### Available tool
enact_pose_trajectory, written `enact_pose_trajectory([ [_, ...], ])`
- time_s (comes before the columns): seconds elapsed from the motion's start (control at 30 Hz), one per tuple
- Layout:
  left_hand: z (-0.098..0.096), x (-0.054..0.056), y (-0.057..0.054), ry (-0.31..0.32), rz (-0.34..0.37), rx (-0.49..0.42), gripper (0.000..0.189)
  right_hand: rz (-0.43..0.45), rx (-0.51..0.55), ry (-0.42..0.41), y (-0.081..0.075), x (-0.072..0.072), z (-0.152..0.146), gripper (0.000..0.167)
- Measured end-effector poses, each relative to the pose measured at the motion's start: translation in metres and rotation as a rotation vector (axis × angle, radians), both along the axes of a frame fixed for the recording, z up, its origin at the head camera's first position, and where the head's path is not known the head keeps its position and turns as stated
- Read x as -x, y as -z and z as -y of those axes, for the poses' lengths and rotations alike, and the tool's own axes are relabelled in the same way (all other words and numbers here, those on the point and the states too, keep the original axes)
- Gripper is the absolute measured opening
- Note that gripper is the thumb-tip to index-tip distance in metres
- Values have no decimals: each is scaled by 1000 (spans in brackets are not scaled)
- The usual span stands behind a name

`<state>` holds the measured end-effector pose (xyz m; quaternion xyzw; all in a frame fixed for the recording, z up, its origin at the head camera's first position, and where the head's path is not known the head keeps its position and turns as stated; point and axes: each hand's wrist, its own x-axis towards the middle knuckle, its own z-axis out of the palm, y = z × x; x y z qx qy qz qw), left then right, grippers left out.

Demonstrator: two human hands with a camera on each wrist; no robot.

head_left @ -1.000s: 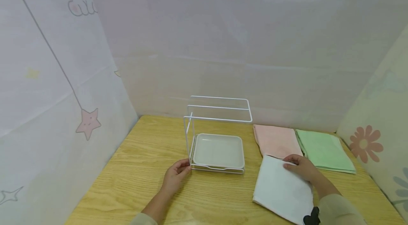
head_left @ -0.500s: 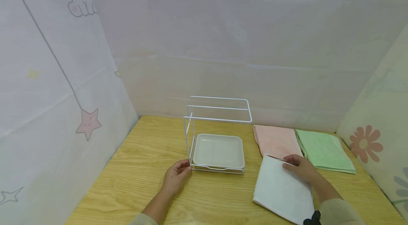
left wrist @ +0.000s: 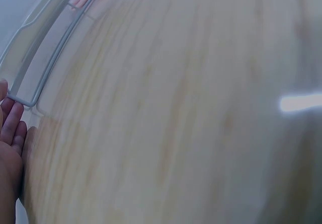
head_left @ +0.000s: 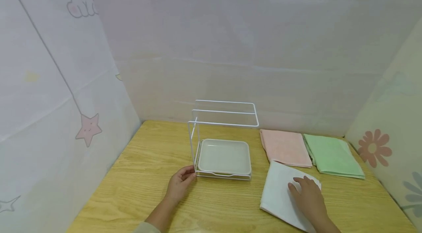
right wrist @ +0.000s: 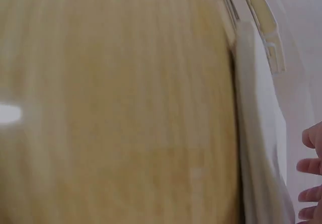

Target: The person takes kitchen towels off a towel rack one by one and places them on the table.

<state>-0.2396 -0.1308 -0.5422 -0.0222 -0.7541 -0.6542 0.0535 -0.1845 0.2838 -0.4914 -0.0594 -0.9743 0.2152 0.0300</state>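
My left hand [head_left: 177, 187] pinches the front left corner of a white wire rack [head_left: 223, 124] between thumb and fingers. The left wrist view has those fingers [left wrist: 11, 126] at the wire corner. Inside the rack's base lies a cream rectangular tray [head_left: 224, 158], with the wire bars standing above it. A folded white towel [head_left: 278, 192] lies at the right front, slightly turned. Over it is my right hand [head_left: 310, 200], fingers spread and bent a little, holding nothing. From the right wrist, the fingertips [right wrist: 309, 166] appear apart from the towel's thick folded edge [right wrist: 256, 128].
Behind the white towel, a folded pink towel [head_left: 286, 148] and a folded green towel [head_left: 336, 156] lie side by side on the wooden table [head_left: 158, 145]. Printed cloth walls [head_left: 197, 42] rise at the back and both sides.
My right hand has let go of the white towel's far edge and drawn back toward me over it. The left hand stays at the rack corner. The head view has shifted slightly.
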Motion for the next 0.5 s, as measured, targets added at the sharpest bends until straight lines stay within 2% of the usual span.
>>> enact_pose_trajectory([
  [0.13, 0, 0, 0, 3, 6, 2, 32, 75, -54, 54, 9, -11, 25, 67],
  [0.3, 0, -1, -2, 9, 9, -1, 32, 176, -6, 104, 24, -13, 41, 96],
  [0.4, -1, -1, -1, 8, 7, -3, 32, 208, 20, 88, 30, -14, 40, 105],
  [0.5, -1, 1, 1, 2, 10, -5, 31, 203, -1, 37, 36, -15, 33, 108],
])
